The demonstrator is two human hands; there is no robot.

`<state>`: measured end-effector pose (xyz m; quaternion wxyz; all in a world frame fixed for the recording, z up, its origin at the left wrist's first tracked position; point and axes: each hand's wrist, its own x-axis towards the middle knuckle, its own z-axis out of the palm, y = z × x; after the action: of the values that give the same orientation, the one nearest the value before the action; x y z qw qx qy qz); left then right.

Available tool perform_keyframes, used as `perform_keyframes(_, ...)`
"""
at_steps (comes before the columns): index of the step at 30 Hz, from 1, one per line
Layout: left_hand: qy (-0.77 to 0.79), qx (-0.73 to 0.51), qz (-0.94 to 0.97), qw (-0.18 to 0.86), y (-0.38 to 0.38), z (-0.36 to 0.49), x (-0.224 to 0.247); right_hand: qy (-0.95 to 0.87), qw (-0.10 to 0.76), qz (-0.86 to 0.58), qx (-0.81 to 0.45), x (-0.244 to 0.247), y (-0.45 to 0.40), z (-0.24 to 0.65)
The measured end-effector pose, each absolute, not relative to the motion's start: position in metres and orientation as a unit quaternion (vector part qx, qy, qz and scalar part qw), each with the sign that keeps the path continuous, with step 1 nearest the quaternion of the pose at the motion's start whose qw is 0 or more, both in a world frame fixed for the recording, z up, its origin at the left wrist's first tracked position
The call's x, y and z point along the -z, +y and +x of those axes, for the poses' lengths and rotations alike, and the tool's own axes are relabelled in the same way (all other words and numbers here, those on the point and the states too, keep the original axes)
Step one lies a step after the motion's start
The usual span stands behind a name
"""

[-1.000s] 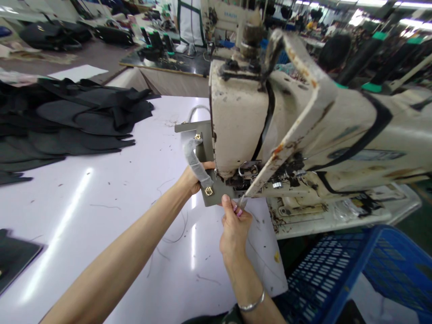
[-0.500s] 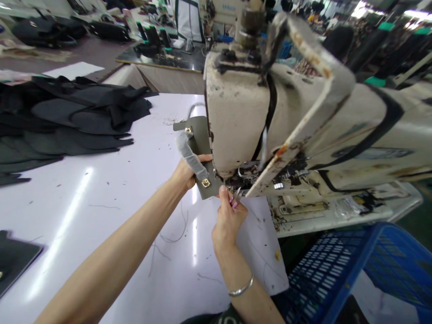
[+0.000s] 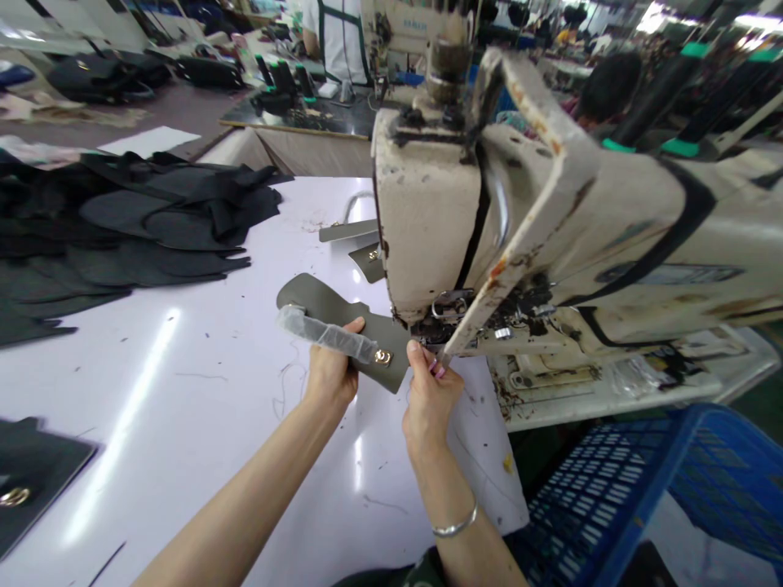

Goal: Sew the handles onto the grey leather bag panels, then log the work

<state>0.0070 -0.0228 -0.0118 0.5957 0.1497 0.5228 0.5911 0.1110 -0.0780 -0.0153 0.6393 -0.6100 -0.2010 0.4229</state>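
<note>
My left hand (image 3: 332,371) grips a grey leather bag strap piece (image 3: 333,314) from below, and a strip of clear plastic film (image 3: 324,336) wraps across it. A gold metal clasp (image 3: 382,357) sits near the piece's right end. My right hand (image 3: 431,399) pinches something small, probably thread snips, close to that end and just below the sewing machine's needle area (image 3: 444,322). The fingers hide most of it. Beyond the left hand, partly behind the machine head (image 3: 425,212), lies another grey leather part (image 3: 369,262).
The white work table (image 3: 183,391) carries a pile of black leather pieces (image 3: 147,224) and a black panel with a gold ring (image 3: 30,489). A blue plastic crate (image 3: 605,497) stands at lower right. A person (image 3: 605,90) sits beyond the machine.
The grey leather piece has swung left and now lies nearly crosswise, out from beside the machine head. My left hand has moved left with it, while my right hand stays near the needle area.
</note>
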Motion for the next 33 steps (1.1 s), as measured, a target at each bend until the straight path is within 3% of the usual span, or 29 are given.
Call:
perform_keyframes(6,0.54,-0.611,0.072,0.574,-0.07,0.027,0.008,-0.342,0.539,-0.64,-0.427,0.019,-0.088,0.144)
perform_keyframes(11,0.529,-0.609,0.041,0.589,-0.097,0.036,0.005,-0.404,0.524,-0.614,-0.432,0.02,-0.087,0.163)
perform_keyframes(15,0.568,-0.33,0.207,0.725,-0.117,0.006,0.0,-0.413,0.518,-0.607,-0.44,0.018,-0.084,0.168)
perform_keyframes(16,0.599,-0.258,0.285,0.703,-0.122,-0.004,-0.002,-0.415,0.515,-0.607,-0.44,0.017,-0.083,0.168)
perform_keyframes(18,0.666,-0.209,0.458,0.55,-0.13,-0.021,-0.005,-0.418,0.512,-0.61,-0.438,0.015,-0.083,0.168)
perform_keyframes(21,0.67,-0.276,0.644,0.243,-0.131,-0.03,-0.006,-0.415,0.507,-0.617,-0.436,0.014,-0.084,0.168)
perform_keyframes(23,0.62,-0.297,0.716,0.12,-0.124,-0.025,-0.006,-0.404,0.513,-0.615,-0.442,0.016,-0.084,0.168)
perform_keyframes(26,0.552,-0.271,0.786,0.065,-0.103,-0.01,-0.01,-0.392,0.524,-0.599,-0.461,0.018,-0.084,0.169)
perform_keyframes(33,0.497,-0.206,0.837,0.098,-0.064,0.006,-0.028,-0.359,0.56,-0.562,-0.492,0.014,-0.075,0.167)
